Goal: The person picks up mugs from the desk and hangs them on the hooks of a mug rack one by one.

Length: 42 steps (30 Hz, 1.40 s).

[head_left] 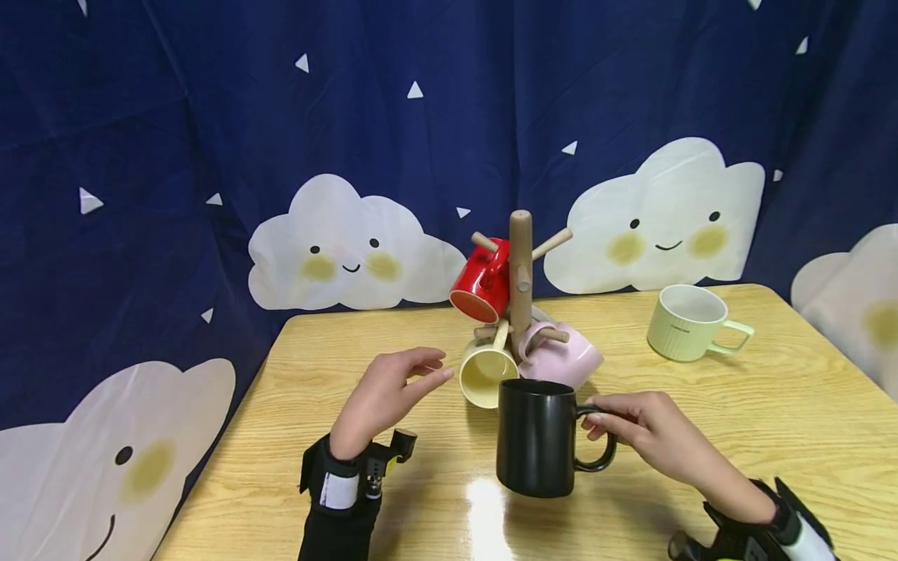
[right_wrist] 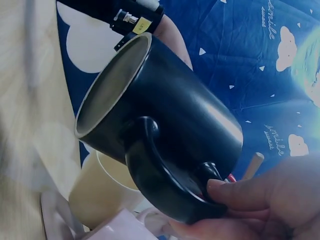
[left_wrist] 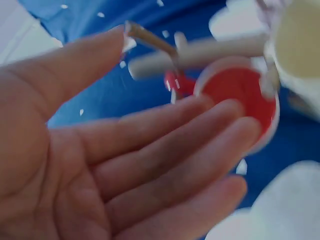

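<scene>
My right hand (head_left: 648, 432) pinches the handle of a black mug (head_left: 535, 440), held upright over the table in front of a wooden mug stand (head_left: 521, 273). In the right wrist view, thumb and fingers close on one end of the black mug's handle (right_wrist: 160, 180). My left hand (head_left: 382, 397) is empty, its fingers extended toward a cream mug (head_left: 489, 378) hanging low on the stand. Above that hangs a red mug (head_left: 482, 284), mouth tilted down. A pink mug (head_left: 561, 357) hangs at the lower right, partly hidden by the black one. The left wrist view shows the open palm (left_wrist: 125, 175).
A pale green mug (head_left: 687, 323) stands upright on the wooden table (head_left: 337, 335) at the back right. Bare pegs (head_left: 554, 243) stick out from the stand's upper part. Behind the table hangs a dark blue curtain (head_left: 421, 156) with white clouds.
</scene>
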Each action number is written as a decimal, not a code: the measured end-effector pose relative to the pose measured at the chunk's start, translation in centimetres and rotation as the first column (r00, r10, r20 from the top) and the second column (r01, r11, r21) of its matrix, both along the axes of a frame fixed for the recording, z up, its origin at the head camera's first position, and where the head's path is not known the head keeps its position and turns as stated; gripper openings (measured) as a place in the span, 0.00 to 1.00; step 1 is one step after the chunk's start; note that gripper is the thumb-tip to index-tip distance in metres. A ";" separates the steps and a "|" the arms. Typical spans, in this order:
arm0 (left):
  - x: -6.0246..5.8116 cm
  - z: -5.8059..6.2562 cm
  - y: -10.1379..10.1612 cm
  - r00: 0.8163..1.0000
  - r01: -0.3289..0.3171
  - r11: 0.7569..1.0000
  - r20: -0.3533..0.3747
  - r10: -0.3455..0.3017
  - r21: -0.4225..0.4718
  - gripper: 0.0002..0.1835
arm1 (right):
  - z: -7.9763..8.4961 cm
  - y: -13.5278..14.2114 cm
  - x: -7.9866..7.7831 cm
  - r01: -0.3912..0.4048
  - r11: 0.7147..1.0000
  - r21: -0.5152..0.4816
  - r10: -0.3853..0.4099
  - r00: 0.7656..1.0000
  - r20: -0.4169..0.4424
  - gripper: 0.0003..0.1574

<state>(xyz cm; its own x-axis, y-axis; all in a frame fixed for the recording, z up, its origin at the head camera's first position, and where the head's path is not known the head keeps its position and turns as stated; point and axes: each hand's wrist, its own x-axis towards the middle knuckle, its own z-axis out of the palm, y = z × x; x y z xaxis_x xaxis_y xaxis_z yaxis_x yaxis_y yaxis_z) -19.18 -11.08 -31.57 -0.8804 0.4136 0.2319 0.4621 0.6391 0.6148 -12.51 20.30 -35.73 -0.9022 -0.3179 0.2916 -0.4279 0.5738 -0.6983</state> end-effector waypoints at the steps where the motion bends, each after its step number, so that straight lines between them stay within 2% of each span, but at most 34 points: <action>1: 0.1 0.1 0.3 0.999 0.006 0.999 0.036 -0.008 0.052 0.25 | 0.0 0.0 0.0 0.002 1.000 -0.006 -0.002 1.000 0.007 0.11; 3: 0.5 0.2 0.9 0.990 0.022 0.984 0.137 -0.046 0.175 0.28 | 0.0 -0.1 0.0 0.013 1.000 -0.022 -0.012 1.000 0.010 0.10; 6: 1.0 0.1 2.2 0.943 0.059 0.945 0.291 -0.158 0.323 0.36 | 0.0 -0.2 0.1 0.041 0.998 -0.044 -0.041 0.999 -0.010 0.10; 8: 1.3 -0.2 3.2 0.903 0.092 0.929 0.364 -0.229 0.358 0.42 | 0.1 -0.2 0.2 0.057 0.996 -0.062 -0.058 0.998 -0.020 0.10; 9: 1.4 -0.4 3.7 0.890 0.111 0.931 0.382 -0.249 0.348 0.45 | 0.2 -0.3 0.2 0.065 0.995 -0.072 -0.066 0.998 -0.022 0.10; 11: 1.6 -1.1 4.9 0.884 0.145 0.942 0.389 -0.261 0.304 0.51 | 0.2 -0.4 0.3 0.077 0.993 -0.090 -0.079 0.997 -0.023 0.11; 13: 1.7 -1.8 6.0 0.886 0.167 0.945 0.379 -0.269 0.280 0.55 | 0.3 -0.5 0.3 0.087 0.992 -0.096 -0.090 0.996 -0.028 0.11; 16: 2.0 -2.7 7.5 0.895 0.138 0.945 0.372 -0.247 0.297 0.57 | 0.4 -0.7 0.4 0.103 0.990 -0.091 -0.107 0.993 -0.041 0.11; 20: 2.5 -3.4 8.5 0.901 0.069 0.931 0.379 -0.212 0.357 0.50 | 0.4 -0.9 0.5 0.125 0.989 -0.074 -0.129 0.989 -0.065 0.10; 22: 2.6 -3.5 8.6 0.902 0.056 0.925 0.379 -0.208 0.375 0.44 | 0.4 -0.9 0.5 0.116 0.991 -0.072 -0.121 0.990 -0.076 0.10; 27: 2.5 -3.5 8.6 0.894 0.061 0.907 0.382 -0.236 0.417 0.37 | 0.4 -0.6 0.4 0.045 0.995 -0.091 -0.051 0.996 -0.066 0.11; 31: 2.5 -3.3 8.5 0.896 0.078 0.899 0.365 -0.252 0.430 0.35 | 0.8 0.0 0.1 0.012 0.995 -0.098 -0.009 1.000 0.028 0.14; 34: 2.4 -2.9 8.2 0.900 0.077 0.893 0.354 -0.254 0.443 0.35 | 1.3 0.9 -0.1 0.041 0.996 -0.085 -0.033 0.995 0.090 0.18; 38: 2.2 -2.2 7.3 0.912 0.033 0.891 0.352 -0.212 0.452 0.36 | 2.3 3.5 -0.4 0.119 0.989 -0.083 -0.113 0.991 0.075 0.20; 42: 2.0 -1.6 6.6 0.915 -0.022 0.893 0.369 -0.163 0.450 0.37 | 2.8 6.2 -0.7 0.178 0.980 -0.089 -0.171 0.982 0.080 0.23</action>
<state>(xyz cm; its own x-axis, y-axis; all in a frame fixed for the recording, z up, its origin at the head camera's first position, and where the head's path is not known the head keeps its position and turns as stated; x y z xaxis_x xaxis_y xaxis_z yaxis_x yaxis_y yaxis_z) -17.21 -4.51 -33.14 -0.9082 0.4155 0.0496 0.1608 0.2371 0.9581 -13.19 26.46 -32.96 -0.9609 -0.1276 0.2459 -0.2742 0.5649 -0.7783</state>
